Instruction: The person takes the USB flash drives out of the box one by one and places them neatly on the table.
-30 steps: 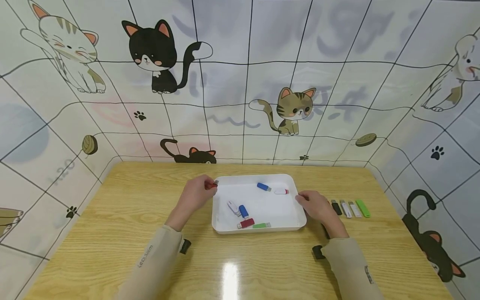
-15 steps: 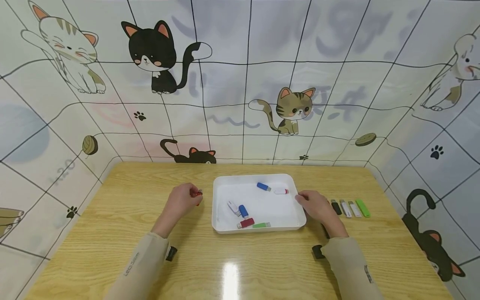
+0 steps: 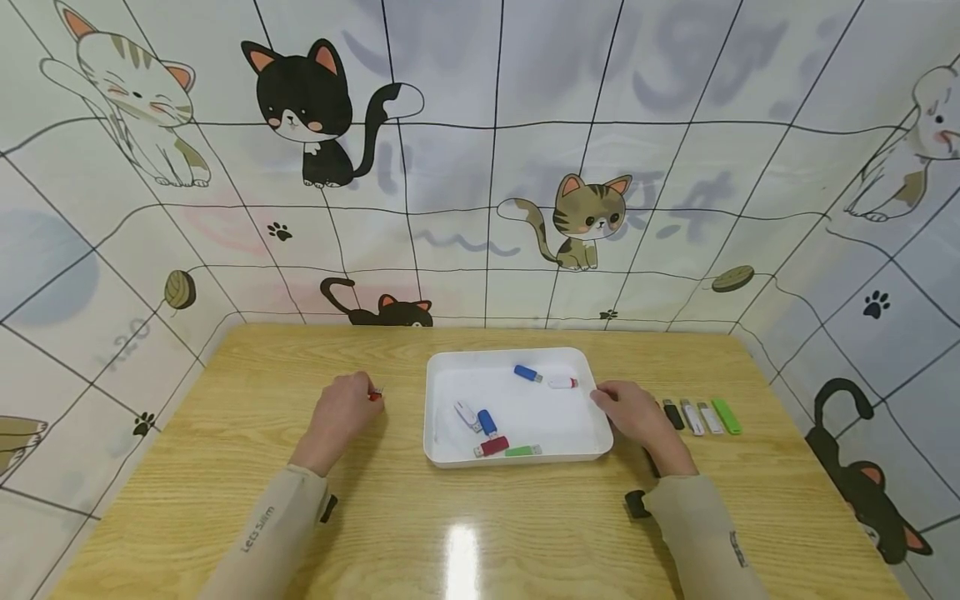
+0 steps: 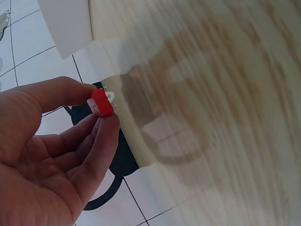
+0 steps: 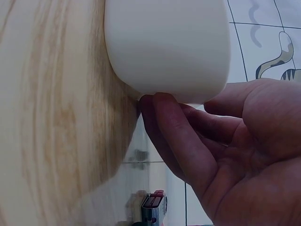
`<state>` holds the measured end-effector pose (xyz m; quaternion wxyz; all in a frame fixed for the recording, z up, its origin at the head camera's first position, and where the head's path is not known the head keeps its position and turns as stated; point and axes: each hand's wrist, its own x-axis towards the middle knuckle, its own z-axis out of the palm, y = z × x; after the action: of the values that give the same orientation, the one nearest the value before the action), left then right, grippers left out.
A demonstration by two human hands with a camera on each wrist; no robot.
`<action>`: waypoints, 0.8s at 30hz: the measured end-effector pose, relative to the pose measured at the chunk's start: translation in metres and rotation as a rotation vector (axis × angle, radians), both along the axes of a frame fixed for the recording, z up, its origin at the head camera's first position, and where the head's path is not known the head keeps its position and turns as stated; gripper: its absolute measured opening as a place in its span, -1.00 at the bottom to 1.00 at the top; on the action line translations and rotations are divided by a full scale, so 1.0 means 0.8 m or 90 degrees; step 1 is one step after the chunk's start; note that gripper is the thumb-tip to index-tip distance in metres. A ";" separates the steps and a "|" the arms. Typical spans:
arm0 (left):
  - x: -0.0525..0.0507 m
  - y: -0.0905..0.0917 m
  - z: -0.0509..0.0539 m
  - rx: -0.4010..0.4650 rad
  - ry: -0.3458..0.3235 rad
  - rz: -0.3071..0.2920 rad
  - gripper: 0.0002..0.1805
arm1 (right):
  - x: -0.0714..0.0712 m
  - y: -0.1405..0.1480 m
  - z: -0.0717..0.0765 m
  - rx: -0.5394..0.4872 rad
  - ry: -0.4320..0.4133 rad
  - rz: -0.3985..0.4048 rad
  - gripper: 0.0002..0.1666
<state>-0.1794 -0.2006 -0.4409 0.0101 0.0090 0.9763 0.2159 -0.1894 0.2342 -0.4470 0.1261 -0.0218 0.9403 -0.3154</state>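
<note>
My left hand (image 3: pixel 337 417) is over the table, left of the white tray (image 3: pixel 540 421). Between thumb and fingertips it pinches a red USB stick (image 4: pixel 102 103), mostly covered by the fingers in the head view. My right hand (image 3: pixel 633 408) grips the tray's right side; in the right wrist view its fingers (image 5: pixel 181 136) press against the outer wall. Inside the tray lie several USB sticks: two blue, one of them at the back (image 3: pixel 527 373), a dark red one (image 3: pixel 492 447), a green one (image 3: pixel 522 451) and two whitish ones.
Right of the right hand, a row of USB sticks lies on the wooden table (image 3: pixel 375 542): a black one (image 3: pixel 672 414), two white and silver ones, and a green one (image 3: pixel 726 416). Walls with printed cats (image 3: pixel 588 221) enclose the table's back and sides.
My left hand has moved left from the tray's left edge, out over the table, carrying the red USB stick. The right hand and the tray have stayed in place.
</note>
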 end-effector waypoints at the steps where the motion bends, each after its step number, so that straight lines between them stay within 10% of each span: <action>1: 0.000 -0.001 -0.001 0.000 -0.003 -0.001 -0.84 | 0.000 0.000 0.000 0.000 0.000 -0.002 -0.42; 24: -0.003 -0.011 -0.013 -0.013 -0.042 -0.015 -0.60 | -0.002 0.000 0.000 0.008 0.003 0.003 -0.42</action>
<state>-0.1821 -0.2096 -0.4509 0.0453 0.0134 0.9775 0.2056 -0.1911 0.2340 -0.4474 0.1248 -0.0238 0.9425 -0.3092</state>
